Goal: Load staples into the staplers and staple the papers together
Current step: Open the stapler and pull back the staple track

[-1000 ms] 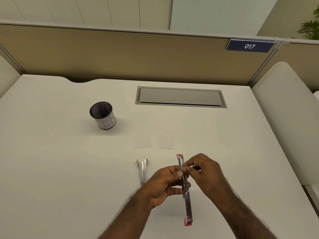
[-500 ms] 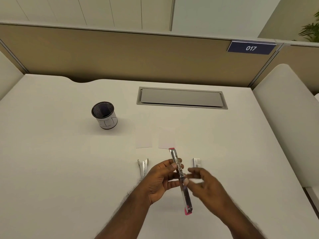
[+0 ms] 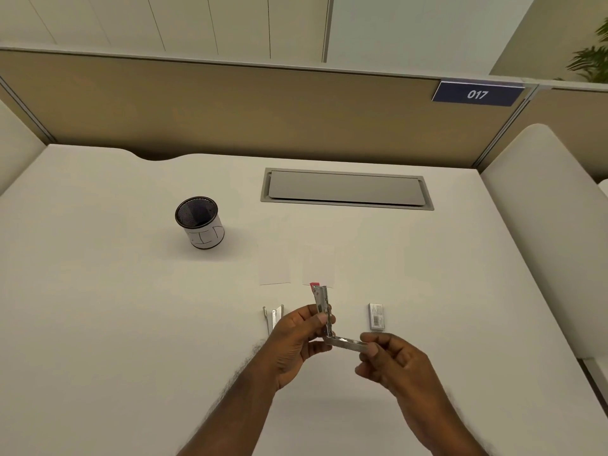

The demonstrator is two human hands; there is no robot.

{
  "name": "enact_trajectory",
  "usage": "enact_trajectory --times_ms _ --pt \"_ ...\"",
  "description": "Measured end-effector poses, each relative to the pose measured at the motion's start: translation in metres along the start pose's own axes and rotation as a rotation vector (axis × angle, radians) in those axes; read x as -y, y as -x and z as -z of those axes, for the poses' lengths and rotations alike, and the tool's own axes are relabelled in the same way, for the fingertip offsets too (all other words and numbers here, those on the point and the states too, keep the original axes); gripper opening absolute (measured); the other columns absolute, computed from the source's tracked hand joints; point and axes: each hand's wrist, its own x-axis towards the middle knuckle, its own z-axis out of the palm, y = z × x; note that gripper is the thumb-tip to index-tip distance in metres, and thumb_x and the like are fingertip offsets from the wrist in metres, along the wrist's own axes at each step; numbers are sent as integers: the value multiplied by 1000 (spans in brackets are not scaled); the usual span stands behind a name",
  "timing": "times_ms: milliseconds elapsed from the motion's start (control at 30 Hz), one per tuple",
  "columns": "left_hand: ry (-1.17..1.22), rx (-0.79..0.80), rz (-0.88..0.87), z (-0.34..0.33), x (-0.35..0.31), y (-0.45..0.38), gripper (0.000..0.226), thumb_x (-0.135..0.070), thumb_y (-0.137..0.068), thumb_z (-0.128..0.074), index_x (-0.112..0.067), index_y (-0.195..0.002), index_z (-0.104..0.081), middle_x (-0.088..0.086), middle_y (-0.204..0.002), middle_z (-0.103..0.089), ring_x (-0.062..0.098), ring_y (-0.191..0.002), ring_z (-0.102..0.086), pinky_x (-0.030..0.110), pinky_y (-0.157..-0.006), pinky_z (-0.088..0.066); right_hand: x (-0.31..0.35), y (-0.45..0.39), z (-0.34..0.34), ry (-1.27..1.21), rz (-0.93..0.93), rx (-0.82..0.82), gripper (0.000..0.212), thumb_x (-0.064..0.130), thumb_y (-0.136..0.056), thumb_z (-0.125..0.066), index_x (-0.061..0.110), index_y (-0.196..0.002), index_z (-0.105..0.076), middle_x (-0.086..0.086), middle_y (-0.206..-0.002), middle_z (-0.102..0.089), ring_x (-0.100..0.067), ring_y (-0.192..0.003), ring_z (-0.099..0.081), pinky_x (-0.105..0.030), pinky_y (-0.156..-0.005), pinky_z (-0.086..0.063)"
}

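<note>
White desk [image 3: 131,324] holds pen cup [image 3: 200,222], staple box [image 3: 376,316]; both hands' fingers [image 3: 320,319] grasp the bent-open stapler [image 3: 329,327].

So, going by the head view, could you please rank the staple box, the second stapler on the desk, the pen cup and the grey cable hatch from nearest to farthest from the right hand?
From the right hand:
1. Staple box, just beyond it, slightly left.
2. Second stapler, on the desk past the left hand.
3. Grey cable hatch, far ahead near the partition.
4. Pen cup, far left.
The last two are close; the hatch seems slightly nearer.
</note>
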Motion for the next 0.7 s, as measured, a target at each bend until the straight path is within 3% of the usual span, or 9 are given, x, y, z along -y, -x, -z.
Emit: enact_trajectory --times_ms 100,333,533,700 --pt "-70 33 15 0 1 4 26 -26 -81 -69 -15 -105 -73 5 -97 -71 16 -81 -64 29 -68 -56 2 -5 -3 -27 19 68 44 28 -66 -78 12 -106 -73 -9 -80 -69 -23 -73 -66 -33 -72 -58" --pt "-210 152 94 -4 10 13 31 -23 -87 -68 -17 -117 -71 16 -115 -70 27 -97 -64 33 -78 -56 -1 -20 -12 41 -31 103 31 32 -81 -68 19 -109 -74 -12 -104 -75 -29 -92 -72 -33 -73 -59" --pt "-160 165 127 4 10 14 45 -15 -84 -74 -17 -127 -61 20 -109 -68 32 -97 -65 38 -77 -56 -5 -22 -12 88 -111 164 40 41 -75 -70 21 -108 -74 -12 -101 -75 -19 -81 -71 -30 -72 -57" --pt "-174 187 185 8 11 14 52 -14 -82 -77 -10 -128 -52 28 -110 -68 37 -95 -66 41 -78 -58 -7 -23 -9 166 -160 259 41 45 -80 -67 18 -110 -73 -10 -98 -75 -17 -81 -68 -29 -73 -55"
